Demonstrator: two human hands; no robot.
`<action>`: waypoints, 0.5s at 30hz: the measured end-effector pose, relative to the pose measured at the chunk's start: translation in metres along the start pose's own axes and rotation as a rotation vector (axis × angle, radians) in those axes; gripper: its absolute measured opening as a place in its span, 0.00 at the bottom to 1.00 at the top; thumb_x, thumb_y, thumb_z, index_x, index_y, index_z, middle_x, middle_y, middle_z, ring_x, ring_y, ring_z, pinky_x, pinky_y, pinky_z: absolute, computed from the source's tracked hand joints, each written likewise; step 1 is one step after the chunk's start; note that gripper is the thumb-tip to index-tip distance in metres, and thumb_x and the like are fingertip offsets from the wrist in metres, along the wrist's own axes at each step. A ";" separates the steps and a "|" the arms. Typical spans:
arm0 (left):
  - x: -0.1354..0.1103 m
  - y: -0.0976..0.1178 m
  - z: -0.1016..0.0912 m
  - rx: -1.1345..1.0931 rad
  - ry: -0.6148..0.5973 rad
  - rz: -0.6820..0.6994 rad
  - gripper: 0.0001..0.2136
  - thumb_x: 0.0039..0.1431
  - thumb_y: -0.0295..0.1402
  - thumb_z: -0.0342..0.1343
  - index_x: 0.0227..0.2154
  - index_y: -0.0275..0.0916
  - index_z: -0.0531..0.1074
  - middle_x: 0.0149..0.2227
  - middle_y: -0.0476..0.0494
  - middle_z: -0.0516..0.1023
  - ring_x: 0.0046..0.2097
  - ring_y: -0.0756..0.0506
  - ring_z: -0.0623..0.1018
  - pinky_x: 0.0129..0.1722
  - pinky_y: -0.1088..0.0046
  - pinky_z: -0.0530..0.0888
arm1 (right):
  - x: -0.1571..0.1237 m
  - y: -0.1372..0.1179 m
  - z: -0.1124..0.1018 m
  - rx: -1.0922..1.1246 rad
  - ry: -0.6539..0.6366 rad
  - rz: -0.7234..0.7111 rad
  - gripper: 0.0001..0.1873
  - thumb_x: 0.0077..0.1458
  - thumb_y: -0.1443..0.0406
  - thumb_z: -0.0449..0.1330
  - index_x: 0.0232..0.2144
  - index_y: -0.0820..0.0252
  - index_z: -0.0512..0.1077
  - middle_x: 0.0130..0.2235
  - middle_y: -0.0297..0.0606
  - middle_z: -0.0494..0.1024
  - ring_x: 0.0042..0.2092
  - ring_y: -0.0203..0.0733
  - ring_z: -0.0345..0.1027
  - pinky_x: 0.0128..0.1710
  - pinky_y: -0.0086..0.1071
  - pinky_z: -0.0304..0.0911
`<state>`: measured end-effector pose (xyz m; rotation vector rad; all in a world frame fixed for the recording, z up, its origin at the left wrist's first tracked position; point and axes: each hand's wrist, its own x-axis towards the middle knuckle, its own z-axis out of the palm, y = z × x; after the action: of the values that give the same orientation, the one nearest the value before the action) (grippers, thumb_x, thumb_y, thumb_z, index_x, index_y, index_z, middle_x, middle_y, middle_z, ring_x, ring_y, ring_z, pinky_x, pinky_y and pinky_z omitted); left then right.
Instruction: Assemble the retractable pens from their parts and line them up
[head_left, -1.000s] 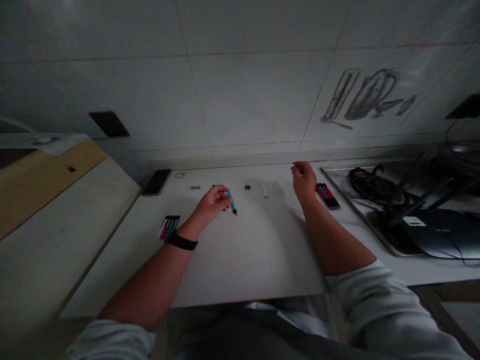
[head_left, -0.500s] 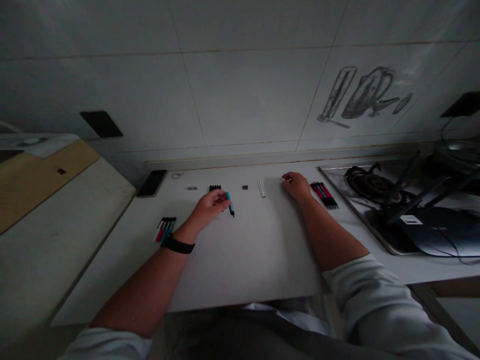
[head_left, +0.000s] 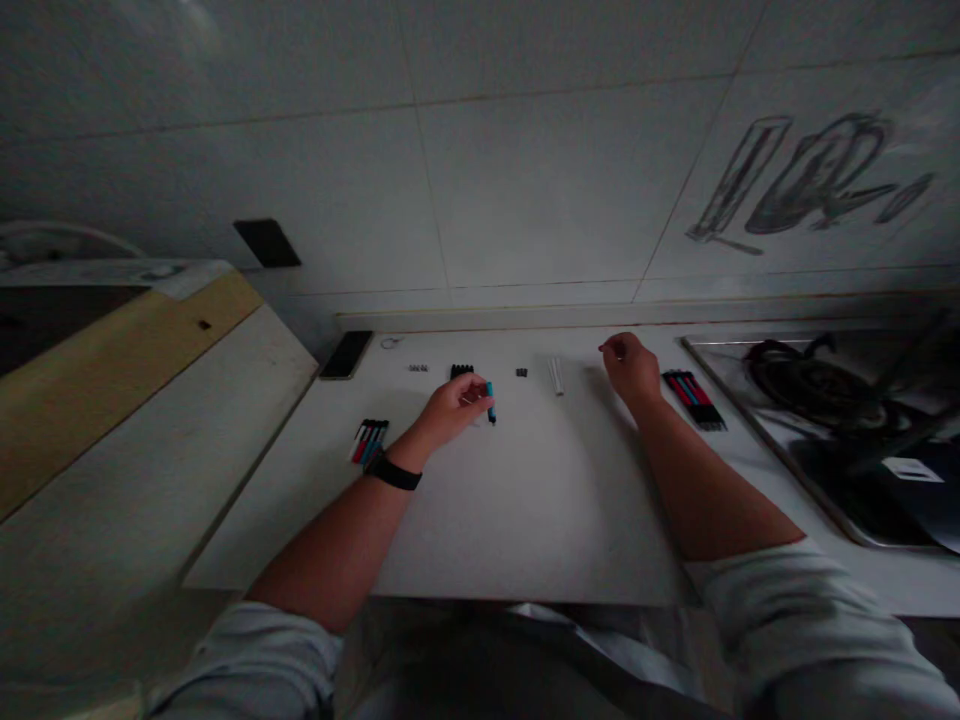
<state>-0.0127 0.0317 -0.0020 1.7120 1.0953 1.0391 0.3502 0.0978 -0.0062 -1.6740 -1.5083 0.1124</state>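
Observation:
My left hand [head_left: 450, 410] pinches a blue pen barrel [head_left: 490, 400] with a black lower end, held tilted over the white tabletop [head_left: 517, 510]. Just behind that hand lies a row of black pen parts [head_left: 462, 370]. My right hand [head_left: 631, 372] is closed at the back right of the table, its fingertips together; what they hold is too small to tell. Between the hands lie small black pieces [head_left: 521, 372] and several thin white sticks [head_left: 556, 376]. Right of my right hand rests a group of red, blue and black pen parts [head_left: 693, 400].
Pens or pen parts [head_left: 368, 441] lie beside my left wrist. Tiny metallic pieces [head_left: 418, 368], a thin ring [head_left: 390, 343] and a phone [head_left: 346, 355] are at the back left. A gas stove [head_left: 806, 385] bounds the right, a tiled wall [head_left: 540, 190] the back.
The whole view has shifted, so the table sits further right in the picture. My left hand still holds the blue barrel; my right hand stays closed near the same spot, turned slightly.

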 end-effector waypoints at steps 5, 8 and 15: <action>-0.003 0.007 -0.001 0.102 0.036 0.066 0.10 0.61 0.35 0.64 0.42 0.39 0.74 0.38 0.46 0.79 0.39 0.49 0.78 0.40 0.72 0.76 | -0.018 -0.040 0.005 0.193 -0.059 -0.147 0.14 0.61 0.55 0.58 0.41 0.57 0.77 0.38 0.43 0.83 0.36 0.45 0.74 0.39 0.38 0.68; -0.008 0.014 0.001 0.250 0.041 0.134 0.08 0.63 0.35 0.63 0.43 0.40 0.74 0.36 0.47 0.80 0.37 0.49 0.78 0.39 0.72 0.76 | -0.038 -0.066 0.008 0.317 -0.130 -0.296 0.14 0.64 0.55 0.57 0.42 0.56 0.78 0.43 0.45 0.82 0.40 0.45 0.75 0.40 0.37 0.70; -0.014 0.026 0.002 0.580 0.040 0.378 0.05 0.65 0.31 0.62 0.43 0.40 0.75 0.41 0.44 0.81 0.41 0.46 0.79 0.45 0.67 0.76 | -0.081 -0.107 0.010 0.467 -0.314 -0.380 0.12 0.63 0.54 0.62 0.39 0.56 0.78 0.38 0.41 0.82 0.38 0.43 0.76 0.40 0.36 0.72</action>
<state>-0.0083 0.0113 0.0184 2.4432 1.2018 1.0438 0.2402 0.0238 0.0182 -1.0142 -1.8364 0.4998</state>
